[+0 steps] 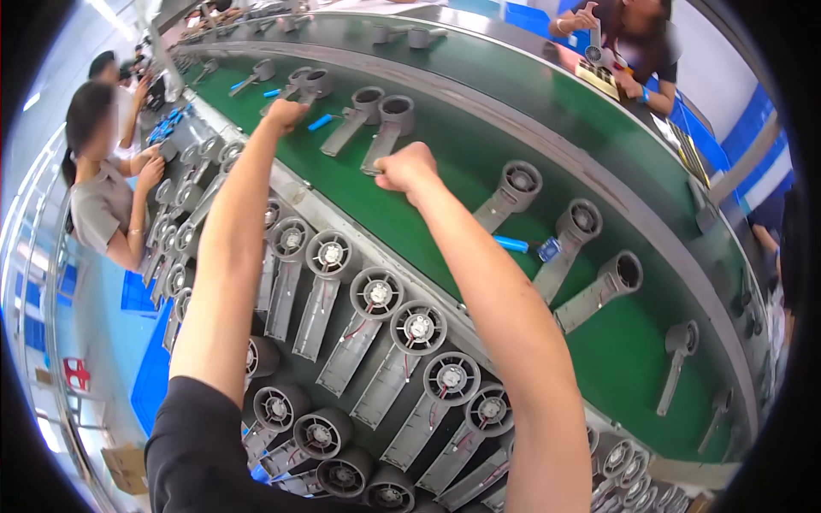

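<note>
Both my arms reach out over a green conveyor belt (453, 201). My right hand (409, 171) is closed on the handle end of a grey fan housing (394, 115), a round ring head with a long flat handle, resting on the belt. Just left of it lies another grey fan housing (346, 128), untouched. Farther left, my left hand (286, 114) is closed at the handle of a grey fan housing (317, 83); its fingers are partly hidden. Between my hands lies a small blue cylinder (321, 122).
Rows of fan housings with motors (377, 293) fill the bench nearest me, beside the belt's metal edge. More housings (584, 221) and a blue cylinder (511, 244) sit on the belt to the right. A co-worker (107, 192) stands left; another person (637, 43) works across.
</note>
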